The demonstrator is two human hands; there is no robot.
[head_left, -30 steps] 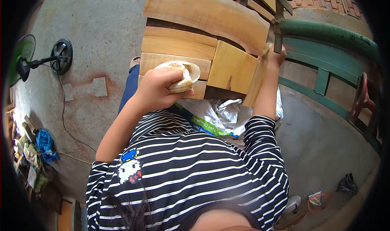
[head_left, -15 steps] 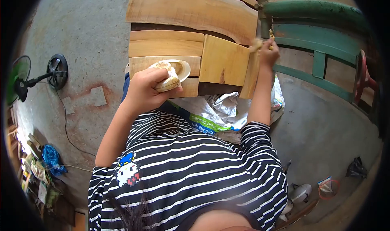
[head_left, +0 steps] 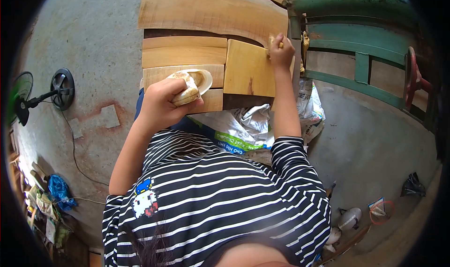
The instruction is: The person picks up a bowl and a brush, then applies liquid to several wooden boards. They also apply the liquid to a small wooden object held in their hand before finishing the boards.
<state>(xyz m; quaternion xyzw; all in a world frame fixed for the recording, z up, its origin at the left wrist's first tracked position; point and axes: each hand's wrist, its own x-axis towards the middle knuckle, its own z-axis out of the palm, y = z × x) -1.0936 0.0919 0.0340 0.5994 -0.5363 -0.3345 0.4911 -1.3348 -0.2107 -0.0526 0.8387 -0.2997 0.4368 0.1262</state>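
Note:
My left hand (head_left: 165, 98) is closed around a stained, cream-coloured cup (head_left: 205, 80), held tilted over the near left boards with its mouth facing right. My right hand (head_left: 281, 56) is closed on a small yellowish applicator (head_left: 273, 42); the fingers cover most of it, and I cannot tell its exact kind. It overlaps the upper right corner of a squarish wooden board (head_left: 251, 67). Left of that board lie narrower wooden boards (head_left: 183, 51). Beyond them stretches a long plank (head_left: 211, 9) with a wavy near edge.
A green metal frame (head_left: 337, 44) with a red handwheel (head_left: 417, 79) stands at the right. A printed white sack (head_left: 243, 131) lies between my body and the boards. On the floor at left is a fan (head_left: 63, 88) with its cord. A black bag (head_left: 413, 185) lies at lower right.
My right hand has moved left from beside the green frame to the squarish board's corner. The light wood strip along the right edge no longer shows there. My left hand still holds the cup.

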